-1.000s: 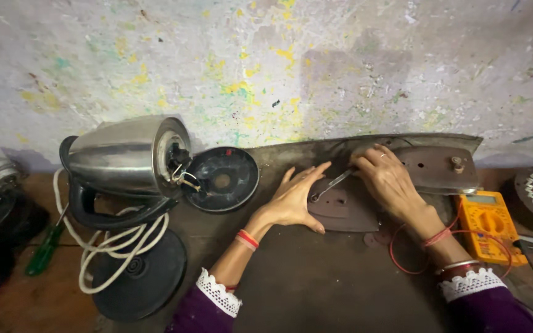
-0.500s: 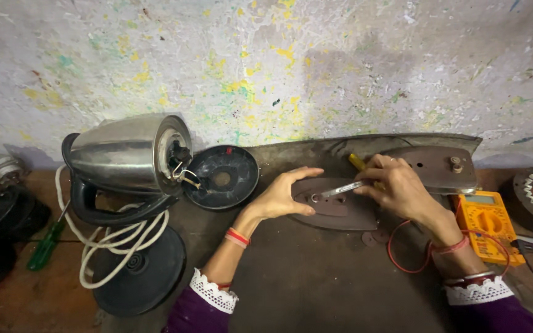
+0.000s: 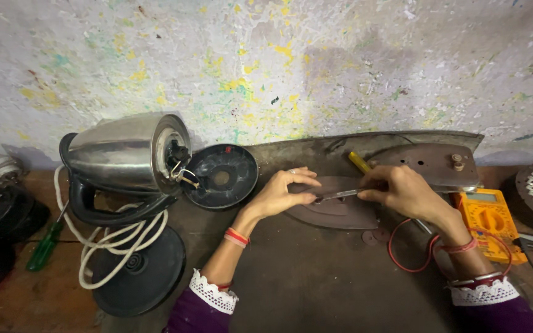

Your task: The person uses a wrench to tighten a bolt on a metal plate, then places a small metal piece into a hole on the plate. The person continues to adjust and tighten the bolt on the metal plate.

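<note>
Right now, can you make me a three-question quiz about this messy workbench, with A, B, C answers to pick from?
1. Where does the steel kettle lie?
A. On its side, left of the hands
B. Upright at the right edge
C. On top of the meter

2. What colour is the meter?
A. Blue
B. Orange-yellow
C. White

3. What are the hands doing?
A. Both lie flat and empty
B. Both hold a thin metal tool over a dark plate
C. One lifts the white cord

Answers:
1 A, since the kettle's open base faces right, toward the round black base cover.
2 B, since its case is orange-yellow, with a red lead curling from it.
3 B, since the left hand and right hand pinch the thin metal tool above the dark plate.
</note>
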